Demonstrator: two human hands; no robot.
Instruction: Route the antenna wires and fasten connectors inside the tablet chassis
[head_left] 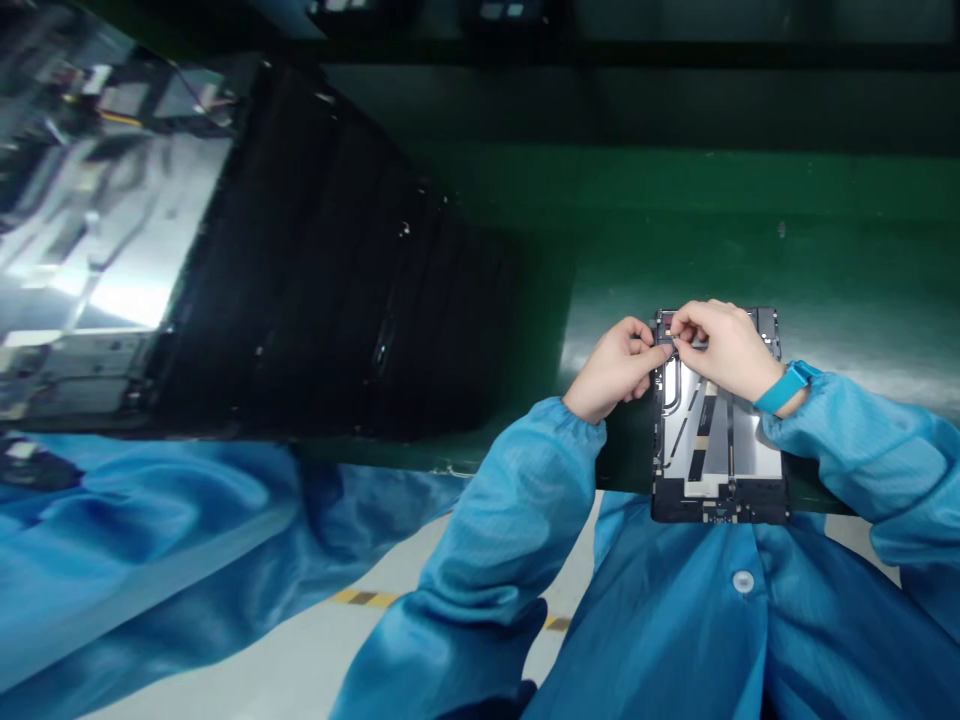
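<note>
An opened tablet (757, 440) lies at the front edge of the green table, its silver inner plate, dark strips and black frame showing. My left hand (613, 365) reaches in from the left, thumb and fingers pinched at the tablet's upper left corner. From the right comes my right hand (724, 345), bent over the tablet's top with its fingertips closed beside my left thumb. The two sets of fingertips nearly meet over the small parts there. Whatever they pinch is too small and too covered to make out.
To the left rises a tall stack of similar dark tablet bodies (315, 270), the top one showing a shiny metal inside (112, 230). A blue sleeve or gown of another person (150, 540) is at the lower left. The green tabletop (675, 240) stretches behind my hands.
</note>
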